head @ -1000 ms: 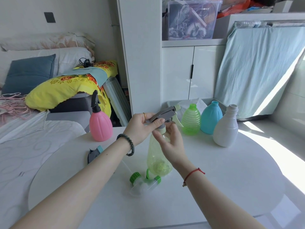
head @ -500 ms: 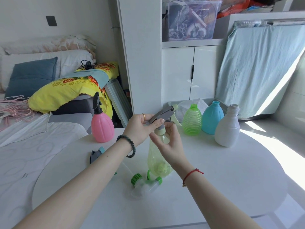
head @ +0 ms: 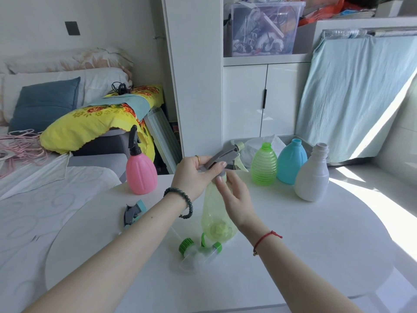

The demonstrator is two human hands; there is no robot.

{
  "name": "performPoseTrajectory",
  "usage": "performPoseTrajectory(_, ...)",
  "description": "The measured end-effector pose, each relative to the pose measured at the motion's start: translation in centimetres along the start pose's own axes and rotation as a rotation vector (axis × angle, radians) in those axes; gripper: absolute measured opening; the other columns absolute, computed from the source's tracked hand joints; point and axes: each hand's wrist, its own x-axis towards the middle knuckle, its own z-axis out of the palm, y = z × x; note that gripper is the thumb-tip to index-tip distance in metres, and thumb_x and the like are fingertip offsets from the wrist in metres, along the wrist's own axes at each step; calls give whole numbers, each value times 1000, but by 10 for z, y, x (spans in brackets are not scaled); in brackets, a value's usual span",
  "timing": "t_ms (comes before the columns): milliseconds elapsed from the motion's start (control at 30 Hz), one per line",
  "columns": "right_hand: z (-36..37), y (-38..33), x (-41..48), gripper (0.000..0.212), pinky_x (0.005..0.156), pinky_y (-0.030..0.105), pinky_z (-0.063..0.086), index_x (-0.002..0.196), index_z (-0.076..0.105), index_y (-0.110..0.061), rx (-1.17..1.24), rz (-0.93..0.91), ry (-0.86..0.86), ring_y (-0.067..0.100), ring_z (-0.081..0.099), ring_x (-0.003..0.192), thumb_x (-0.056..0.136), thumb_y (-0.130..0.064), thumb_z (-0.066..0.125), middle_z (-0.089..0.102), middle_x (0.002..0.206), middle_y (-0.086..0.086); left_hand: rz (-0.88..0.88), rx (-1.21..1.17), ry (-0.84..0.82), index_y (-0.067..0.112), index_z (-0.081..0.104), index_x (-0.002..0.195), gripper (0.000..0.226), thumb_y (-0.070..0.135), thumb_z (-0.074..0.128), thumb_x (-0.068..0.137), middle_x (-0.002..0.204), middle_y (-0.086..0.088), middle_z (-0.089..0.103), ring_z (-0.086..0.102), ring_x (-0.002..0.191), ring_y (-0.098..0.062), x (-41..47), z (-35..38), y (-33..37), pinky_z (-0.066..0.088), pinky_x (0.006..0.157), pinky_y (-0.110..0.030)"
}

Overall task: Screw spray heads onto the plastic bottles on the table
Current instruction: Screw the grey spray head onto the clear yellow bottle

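Note:
A pale yellow-green bottle [head: 214,218] stands at the middle of the round white table [head: 316,245]. A grey spray head [head: 225,153] sits on its neck. My left hand [head: 194,175] grips that spray head from the left. My right hand [head: 234,195] has its fingers on the collar at the bottle's neck. A pink bottle [head: 141,175] with a black spray head stands at the back left. Three bottles without heads stand at the back right: ribbed green [head: 264,164], blue [head: 291,161], white [head: 312,175].
A grey and teal spray head [head: 134,213] lies on the table at the left. A green and clear spray head [head: 198,251] lies in front of the held bottle. A bed with cushions is on the left, white cabinets behind.
My right hand's fingers have shifted slightly around the collar at the bottle's neck. My left hand stays on the spray head. The view has moved a little.

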Motion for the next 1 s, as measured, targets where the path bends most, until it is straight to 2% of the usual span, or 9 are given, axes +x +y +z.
performPoseTrajectory(67,0,-1,0,15,80,25,43,100,53,-9,-1,16,31,5,53,82,89,-18,55,57,88,-5,-21,-32,14,34,65,95,21,42,64,76,81,26,69,59,88,12,-4,-2,-4,40,80,-4)
performPoseTrajectory(133,0,0,1,21,91,32,43,104,51,-9,8,46,29,14,55,97,86,-17,58,58,100,0,-82,-90,0,21,50,125,70,59,54,66,116,15,58,50,113,1,-9,-6,-17,35,96,-17)
performPoseTrajectory(200,-1,-1,1,30,94,35,41,111,49,-8,-3,74,10,18,53,99,85,-21,59,57,104,1,-177,-102,-81,18,29,138,92,59,55,61,134,9,40,36,127,-5,-17,-10,-36,30,102,-26)
performPoseTrajectory(367,-7,3,3,49,100,25,31,130,38,-17,47,219,-94,4,39,110,88,-37,53,43,113,-14,-287,132,-316,28,25,140,90,42,75,65,144,15,33,29,134,-2,-36,4,-81,27,107,-29)
performPoseTrajectory(500,-8,3,7,20,59,15,33,98,43,-16,-22,122,-37,-5,37,64,87,-28,55,33,73,-23,-298,68,-260,31,43,123,74,53,72,58,129,8,53,45,124,-5,-39,15,-86,34,100,-24)
performPoseTrajectory(700,-6,-2,5,22,56,10,36,73,44,-31,-25,72,-12,-7,45,54,86,-21,59,48,51,-23,-277,103,-235,30,43,126,87,65,66,50,127,12,54,46,121,-2,-42,16,-86,34,94,-22)
performPoseTrajectory(833,-4,-1,3,5,71,13,40,86,55,-26,-1,90,-14,-7,52,75,85,-24,60,58,78,-23,-291,99,-185,31,41,125,80,56,72,56,125,15,52,46,118,-3,-45,20,-83,36,93,-24)
performPoseTrajectory(933,-6,1,4,31,91,20,40,108,48,-20,-23,154,12,4,53,106,82,-27,63,57,114,-3,-291,116,-110,32,39,125,74,48,75,61,120,17,48,45,113,-3,-49,27,-78,33,89,-21)
performPoseTrajectory(1000,-11,-2,7,25,96,29,42,105,50,-20,-24,153,-10,8,54,108,84,-24,61,61,115,5,-280,120,-123,34,38,125,73,46,74,63,121,18,46,44,113,-3,-50,26,-77,31,88,-19)
